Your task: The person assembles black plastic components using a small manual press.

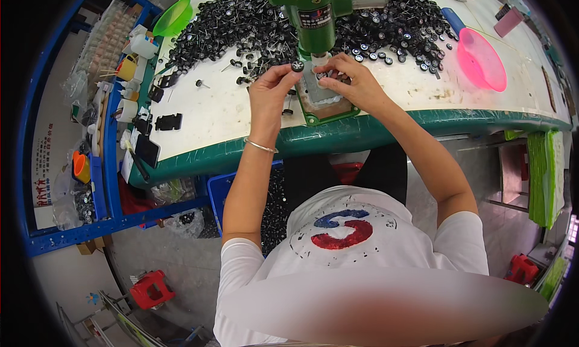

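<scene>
Head view: left grip (270, 87) fingertip-tight on round black wheel (297, 66), right grip (360, 86), hold unclear, at glossy green press (316, 34).

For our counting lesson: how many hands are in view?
2: the left hand, pinching a wheel at the press, and the right hand, to its right, also at the press. Neither is hidden.

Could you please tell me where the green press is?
In the head view, the green press stands at the top, near centre, on the white table, with black wheels on both sides and the left hand and right hand by its base.
</scene>
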A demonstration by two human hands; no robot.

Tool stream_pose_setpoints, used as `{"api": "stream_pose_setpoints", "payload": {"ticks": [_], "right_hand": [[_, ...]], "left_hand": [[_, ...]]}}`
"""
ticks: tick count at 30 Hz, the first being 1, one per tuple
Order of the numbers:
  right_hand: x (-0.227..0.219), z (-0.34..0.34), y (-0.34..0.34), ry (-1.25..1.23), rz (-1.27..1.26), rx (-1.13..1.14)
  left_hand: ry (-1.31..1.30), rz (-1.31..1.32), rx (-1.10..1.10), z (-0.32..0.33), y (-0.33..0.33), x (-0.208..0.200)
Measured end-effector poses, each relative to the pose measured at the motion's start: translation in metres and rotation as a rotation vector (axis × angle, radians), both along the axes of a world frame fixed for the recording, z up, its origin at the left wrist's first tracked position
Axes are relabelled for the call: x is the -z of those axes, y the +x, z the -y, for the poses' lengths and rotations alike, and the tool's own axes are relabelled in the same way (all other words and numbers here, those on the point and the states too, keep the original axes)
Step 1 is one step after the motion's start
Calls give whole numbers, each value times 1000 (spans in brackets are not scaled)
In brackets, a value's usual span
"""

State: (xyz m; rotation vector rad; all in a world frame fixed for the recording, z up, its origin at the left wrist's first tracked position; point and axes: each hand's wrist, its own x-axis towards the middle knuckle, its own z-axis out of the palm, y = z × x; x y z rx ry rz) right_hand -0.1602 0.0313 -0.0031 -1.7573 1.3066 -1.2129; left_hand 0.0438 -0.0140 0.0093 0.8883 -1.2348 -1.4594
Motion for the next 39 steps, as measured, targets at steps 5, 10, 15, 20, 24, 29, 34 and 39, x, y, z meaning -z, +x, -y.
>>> {"api": "stream_pose_setpoints", "payload": {"ticks": [5,10,15,20,24,29,34,39], "right_hand": [[7,1,-6,-64,18,42],[-1,-2,-10,-88,-11,9],[14,-7,4,-122,89,93],[18,-6,-1,-67,49,79],[10,-6,-5,-75,166,30],[-11,13,-54,-87,272,209],[-107,42,-83,-208,265,333],[-235,72,-26,-99,753,125]], "left_hand": [[-32,43,25,-4,-21,10],[-6,-70,53,-5,-29,10],[-6,-116,72,-2,-33,13],[-23,-134,127,-4,-36,10],[9,-132,124,-6,-37,10],[47,-172,94,-6,-41,5],[13,-155,96,-4,-40,3],[0,-131,94,-5,-38,-2]]}}
